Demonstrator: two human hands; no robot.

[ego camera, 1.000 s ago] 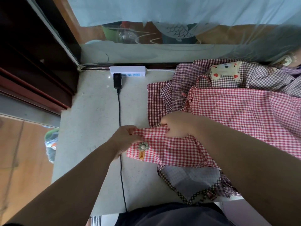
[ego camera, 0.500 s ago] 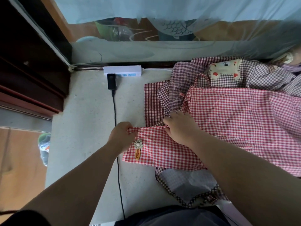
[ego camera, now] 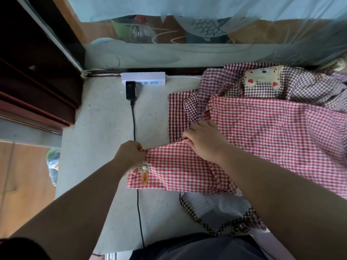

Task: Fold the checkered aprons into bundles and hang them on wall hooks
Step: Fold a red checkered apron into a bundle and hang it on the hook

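Two bare hands hold the red checkered apron [ego camera: 262, 128] on my head-camera feed. The left hand [ego camera: 131, 154] reaches in from the lower left, forearm stretched over the stone countertop [ego camera: 105, 128], its fingers curled tight and pinching the apron's far left corner. The right hand [ego camera: 204, 141] comes in from the lower right, back of the hand up, fingers bent down and gripping the same top edge, where the cloth bunches against a maroon checkered apron [ego camera: 175, 113]. Between the hands that edge runs straight.

I see the red apron spread on the countertop, narrow end to the left, the rest running off right under the right forearm. Near the left corner it carries a cream flower patch [ego camera: 144, 167] with a small orange label [ego camera: 145, 178] below it; the label has lettering, but I cannot read it. Behind lies a brown checkered apron [ego camera: 309, 87] with a cream bear patch [ego camera: 262, 79]. Another apron with dark checked trim [ego camera: 216, 207] pokes out at the near edge, pale side up.

A white power strip [ego camera: 150, 76] sits at the back, a black plug [ego camera: 130, 91] in it, its cable [ego camera: 134, 124] passing under the red apron's corner
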